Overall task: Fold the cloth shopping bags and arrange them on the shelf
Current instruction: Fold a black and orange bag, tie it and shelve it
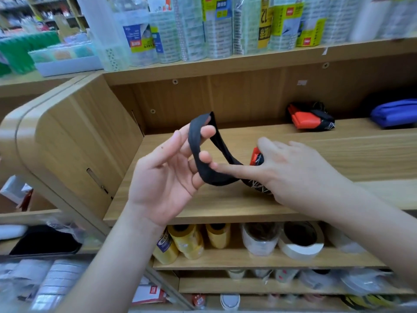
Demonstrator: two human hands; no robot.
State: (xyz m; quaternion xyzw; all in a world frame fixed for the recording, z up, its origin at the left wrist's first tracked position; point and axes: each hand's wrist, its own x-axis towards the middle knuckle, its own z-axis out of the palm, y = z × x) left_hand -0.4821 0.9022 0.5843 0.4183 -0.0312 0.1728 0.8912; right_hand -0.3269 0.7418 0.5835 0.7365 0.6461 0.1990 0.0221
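Head view: left hand [167,177] hooks black strap [195,141]; right hand [293,172] grips mostly hidden bag [256,156].

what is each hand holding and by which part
The left hand hooks the black strap over its fingers; the right hand grips the folded bag around its bundled body.

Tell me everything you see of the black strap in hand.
The black strap is a flat fabric band, twisted into a loop above the wooden shelf. The left hand has fingers hooked through it. Its other end runs to the folded black-and-red bag gripped by the right hand, whose thumb lies along it.
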